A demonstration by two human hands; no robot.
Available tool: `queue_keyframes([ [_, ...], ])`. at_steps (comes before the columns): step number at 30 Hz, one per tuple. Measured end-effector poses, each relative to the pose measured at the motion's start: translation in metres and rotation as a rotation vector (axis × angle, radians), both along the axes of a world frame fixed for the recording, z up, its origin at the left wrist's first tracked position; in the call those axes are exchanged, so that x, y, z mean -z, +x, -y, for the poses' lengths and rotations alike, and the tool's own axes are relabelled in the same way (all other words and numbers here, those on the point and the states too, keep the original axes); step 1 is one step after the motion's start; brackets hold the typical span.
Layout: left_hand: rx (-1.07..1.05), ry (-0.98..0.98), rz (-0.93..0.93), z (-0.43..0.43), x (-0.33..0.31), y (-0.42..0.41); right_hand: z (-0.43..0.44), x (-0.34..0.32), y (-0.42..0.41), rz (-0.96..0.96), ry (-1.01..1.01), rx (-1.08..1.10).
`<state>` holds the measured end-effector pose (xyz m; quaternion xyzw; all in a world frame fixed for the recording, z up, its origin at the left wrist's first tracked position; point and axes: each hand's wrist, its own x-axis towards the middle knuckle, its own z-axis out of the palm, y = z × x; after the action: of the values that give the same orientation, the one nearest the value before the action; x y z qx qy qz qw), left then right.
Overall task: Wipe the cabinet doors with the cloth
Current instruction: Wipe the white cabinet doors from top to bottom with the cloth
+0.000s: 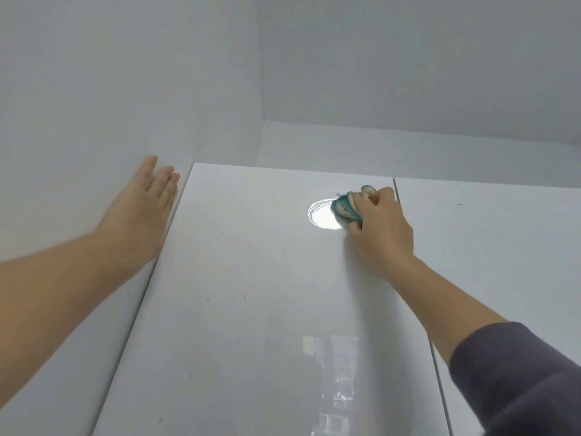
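Cloth [345, 209] gripped by right hand [382, 228] presses cabinet door [251, 294]; left hand [141, 209] lies flat against wall [78, 105].

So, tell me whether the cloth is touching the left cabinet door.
Touching. Head view: the right hand presses the bunched cloth against the left cabinet door, no gap showing.

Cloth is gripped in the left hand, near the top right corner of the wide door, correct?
No: the head view shows the right hand gripping the cloth, near the top right corner of the wide door. The left hand holds nothing.
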<state>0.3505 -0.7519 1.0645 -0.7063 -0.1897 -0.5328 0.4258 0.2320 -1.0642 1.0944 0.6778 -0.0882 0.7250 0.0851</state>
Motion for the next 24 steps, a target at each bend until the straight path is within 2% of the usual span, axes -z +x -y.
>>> queue_keyframes([
  [2, -0.002, 0.002, -0.003, 0.001, 0.000, 0.000, 0.010, 0.003, -0.004, 0.005, -0.013, 0.015],
  [5, -0.002, 0.002, -0.014, 0.002, 0.000, 0.000, 0.009, -0.009, -0.002, 0.108, 0.131, -0.092],
  [8, -0.025, 0.008, -0.013, 0.001, -0.001, 0.003, -0.014, -0.021, 0.017, 0.096, 0.101, -0.157],
  [14, 0.001, 0.008, -0.008, 0.001, -0.004, 0.008, -0.088, -0.033, 0.070, -0.055, -0.265, -0.143],
  [18, 0.025, 0.022, -0.021, 0.000, -0.005, 0.003, -0.135, -0.035, 0.095, -0.174, -0.395, -0.153],
  [24, 0.033, 0.152, 0.015, -0.012, -0.016, 0.002, -0.151, -0.009, 0.097, -0.409, -0.673, -0.178],
])
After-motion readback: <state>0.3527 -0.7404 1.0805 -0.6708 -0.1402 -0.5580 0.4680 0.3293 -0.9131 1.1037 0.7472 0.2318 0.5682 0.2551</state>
